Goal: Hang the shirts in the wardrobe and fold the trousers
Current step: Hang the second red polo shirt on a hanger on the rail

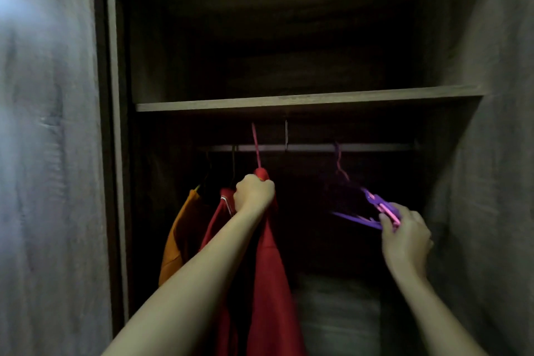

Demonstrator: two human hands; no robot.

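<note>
My left hand (253, 192) is closed in a fist around the collar of a red fabric shirt (271, 269), at the point where the stem of a thin pink plastic hanger (255, 144) emerges. The shirt hangs straight down from this grip, to the right of my forearm. The hanger stem runs up across the horizontal metal wardrobe rail (318, 148) and ends just under the wooden shelf (289, 102). I cannot tell whether its hook bears on the rail.

My right hand (404, 237) pinches the outer ends of a bunch of purple plastic hangers (358, 218), with the fingers curled onto them. A pink piece lies among these ends. The hooks of the bunch reach up to the rail, right of its centre bracket.

Left of the held shirt, a second red shirt with pale trim (219, 217) and an orange garment (176, 240) hang from the rail on dark hangers, side by side.

A pale, blurred bundle (338, 312) lies low inside the wardrobe, between my forearms. A grey wood-grain door panel (43, 153) stands at the left, and a grey side wall (491, 153) stands at the right.
</note>
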